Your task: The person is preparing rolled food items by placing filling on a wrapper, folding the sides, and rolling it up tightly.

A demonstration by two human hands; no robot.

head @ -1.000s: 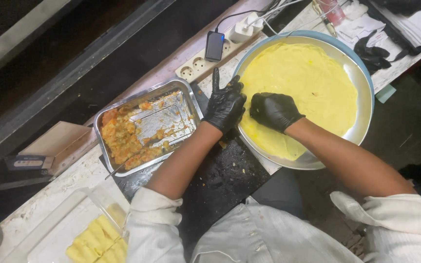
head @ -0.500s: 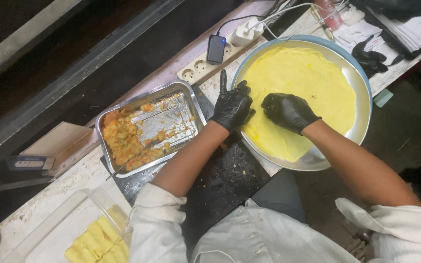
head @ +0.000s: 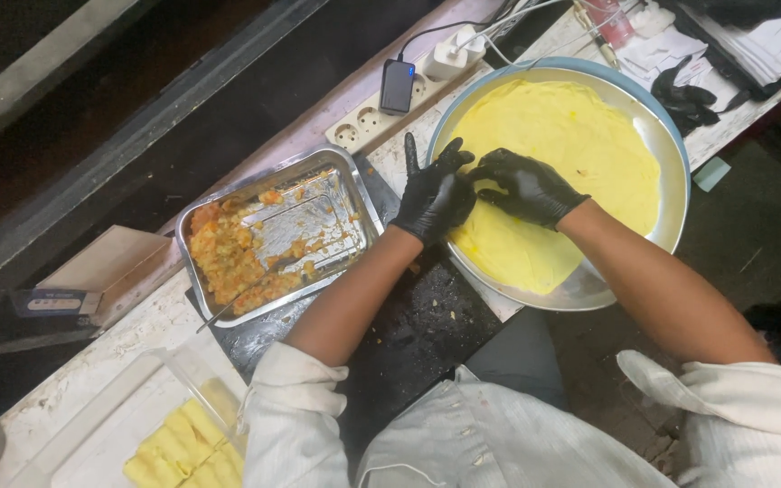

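Both hands, in black gloves, meet at the near-left edge of a stack of thin yellow crepes [head: 571, 154] that fills a round metal tray [head: 671, 208]. The left hand [head: 434, 194] sits right on the tray's rim with fingers spread and thumb toward the other hand, so it seems to pin or feel for the top sheet's edge; its grip is not closed on anything I can see. The right hand [head: 526, 185] lies on the crepes just beside it, fingers curled down onto the surface. Whether they have pinched up the edge of a sheet cannot be told, since the fingertips hide it. The 2 hands touch or nearly touch at the thumbs, which suits working 1 soft sheet loose with both sides steadied.

The tray overhangs the worktop [head: 146, 316] toward the person, which brings the stack's edge within easy reach. To its left a rectangular steel pan [head: 345, 181] holds orange-brown chunky filling [head: 228, 262], pushed mostly to the far-left side, with a thin utensil handle [head: 228, 312] sticking out at the near corner. It sits close, just beside the left forearm. Between pan and tray lies a dark board [head: 418, 334], speckled with crumbs, directly in front of the person.

At the near-left corner a clear container [head: 110, 416] holds finished yellow rolls [head: 183, 443] laid side by side. A power strip [head: 363, 126] with a charger lies along the far edge.
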